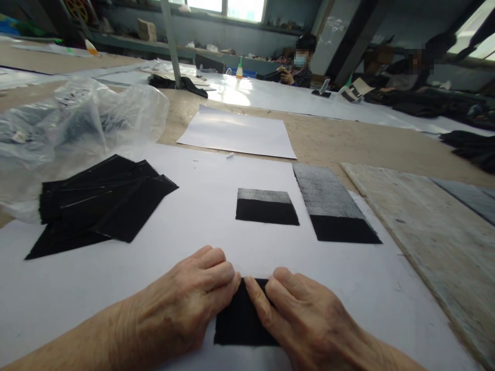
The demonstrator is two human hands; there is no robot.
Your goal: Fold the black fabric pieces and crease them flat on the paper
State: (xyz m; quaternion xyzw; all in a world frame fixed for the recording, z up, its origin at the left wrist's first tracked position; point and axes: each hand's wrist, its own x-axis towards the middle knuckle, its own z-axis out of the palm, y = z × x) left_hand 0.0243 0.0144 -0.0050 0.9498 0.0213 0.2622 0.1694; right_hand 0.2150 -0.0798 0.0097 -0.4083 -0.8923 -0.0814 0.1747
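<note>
A small black fabric piece (242, 322) lies flat on white paper directly in front of me. At its upper left edge, my left hand (193, 299) has its fingers curled, with the tips pressed together on the cloth. My right hand (305, 314) is also closed, its thumb lying over the piece and reaching the top edge close to the left fingertips. The hands cover both sides of the fabric. Just beyond is a black piece with a grey upper strip (266, 206). To its right lies a larger grey-and-black piece (336, 203).
A pile of black fabric pieces (100, 198) sits at left, beside a crumpled clear plastic bag (81, 118). A white sheet (240, 131) lies farther back. A worn flat board (417, 226) borders the right side. Across the table are a metal post (172, 46) and a masked person (303, 62).
</note>
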